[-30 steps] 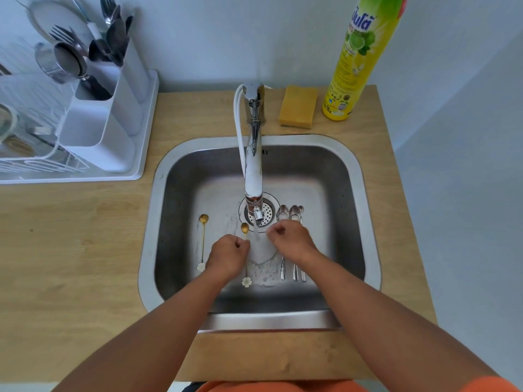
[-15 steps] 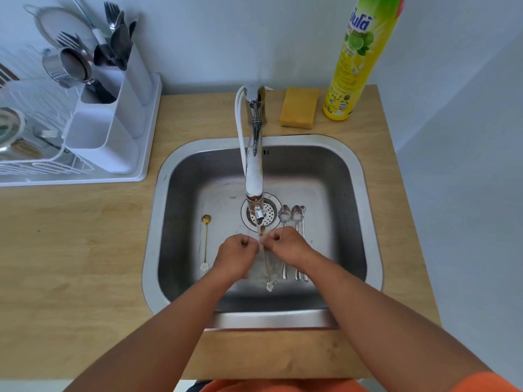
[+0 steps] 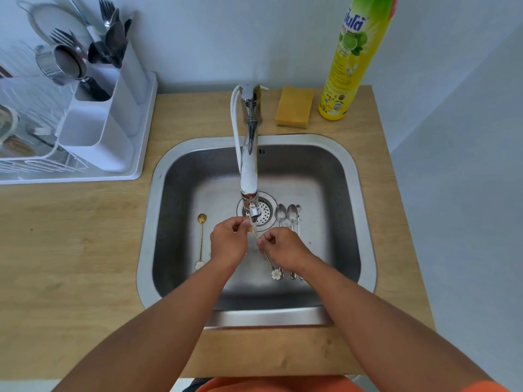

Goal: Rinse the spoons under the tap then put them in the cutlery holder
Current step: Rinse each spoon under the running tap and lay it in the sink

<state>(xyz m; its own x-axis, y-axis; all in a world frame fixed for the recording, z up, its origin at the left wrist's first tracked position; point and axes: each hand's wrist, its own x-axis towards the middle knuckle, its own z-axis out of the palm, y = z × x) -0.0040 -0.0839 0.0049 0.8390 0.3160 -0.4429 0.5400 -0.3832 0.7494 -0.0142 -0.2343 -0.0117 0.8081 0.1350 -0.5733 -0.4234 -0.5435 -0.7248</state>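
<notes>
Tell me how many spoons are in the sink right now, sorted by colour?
Gold spoons with flower ends: 2, one lying on the sink floor and one held in both hands under the tap
Silver spoons: 3, lying side by side right of the drain
Total: 5

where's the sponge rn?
In the head view, the sponge lies on the wooden counter behind the sink, to the right of the tap and just left of the yellow dish soap bottle.
</notes>
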